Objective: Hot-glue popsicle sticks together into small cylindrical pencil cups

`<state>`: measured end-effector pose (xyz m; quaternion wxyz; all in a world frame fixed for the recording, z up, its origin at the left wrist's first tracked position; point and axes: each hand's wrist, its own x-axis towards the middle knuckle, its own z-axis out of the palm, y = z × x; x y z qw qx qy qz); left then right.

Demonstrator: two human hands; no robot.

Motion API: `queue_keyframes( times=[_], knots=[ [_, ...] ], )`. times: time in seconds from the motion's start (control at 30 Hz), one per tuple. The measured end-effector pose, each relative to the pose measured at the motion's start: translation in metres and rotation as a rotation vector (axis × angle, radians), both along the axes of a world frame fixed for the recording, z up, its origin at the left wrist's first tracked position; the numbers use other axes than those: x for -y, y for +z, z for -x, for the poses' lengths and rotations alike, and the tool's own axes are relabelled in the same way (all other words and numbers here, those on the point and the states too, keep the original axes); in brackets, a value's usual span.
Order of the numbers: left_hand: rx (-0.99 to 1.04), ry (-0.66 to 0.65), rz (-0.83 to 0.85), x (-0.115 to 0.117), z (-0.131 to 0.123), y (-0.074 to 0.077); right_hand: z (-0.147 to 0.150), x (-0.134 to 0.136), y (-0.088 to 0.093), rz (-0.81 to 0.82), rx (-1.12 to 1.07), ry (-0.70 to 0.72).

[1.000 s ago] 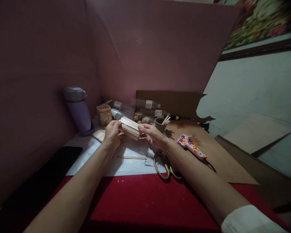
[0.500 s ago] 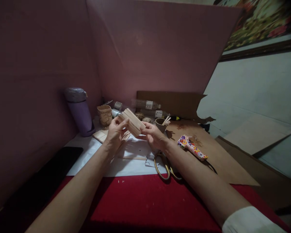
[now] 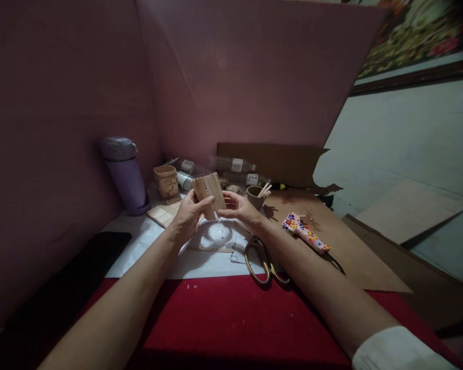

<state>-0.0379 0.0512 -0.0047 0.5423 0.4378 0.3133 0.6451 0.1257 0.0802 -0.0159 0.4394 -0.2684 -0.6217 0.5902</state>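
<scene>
Right of the purple flask (image 3: 125, 174), our left grip (image 3: 187, 218) clasped one edge of the wooden stick panel (image 3: 209, 194), held nearly upright above the bench (image 3: 231, 318); our right grip (image 3: 241, 210) clasped the other edge. Scissors (image 3: 262, 259) and a patterned glue gun (image 3: 304, 234) lay further right.

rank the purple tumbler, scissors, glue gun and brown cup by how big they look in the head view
1. purple tumbler
2. scissors and glue gun, about alike; the scissors are partly covered
3. brown cup, smallest, though it sits farther back
</scene>
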Motion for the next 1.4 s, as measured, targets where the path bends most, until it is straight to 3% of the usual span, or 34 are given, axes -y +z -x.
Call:
queue_keyframes(
  times=[0.17, 0.8, 1.0, 1.2, 1.4],
  knots=[
    [-0.029, 0.001, 0.005, 0.002, 0.001, -0.001, 0.002, -0.005, -0.005, -0.118, 0.055, -0.044],
    [-0.005, -0.039, -0.019, -0.001, 0.001, -0.007, 0.003, -0.004, -0.002, -0.301, 0.237, -0.129],
    [0.089, -0.158, 0.056, 0.003, 0.002, -0.003, 0.004, -0.003, 0.000, -0.229, 0.117, -0.094],
    [0.090, -0.224, 0.143, 0.001, 0.001, -0.001, 0.005, 0.001, 0.004, -0.162, 0.040, -0.145],
    [0.020, -0.254, 0.070, 0.003, 0.001, -0.005, 0.004, 0.002, 0.007, -0.140, 0.100, -0.211]
  ],
)
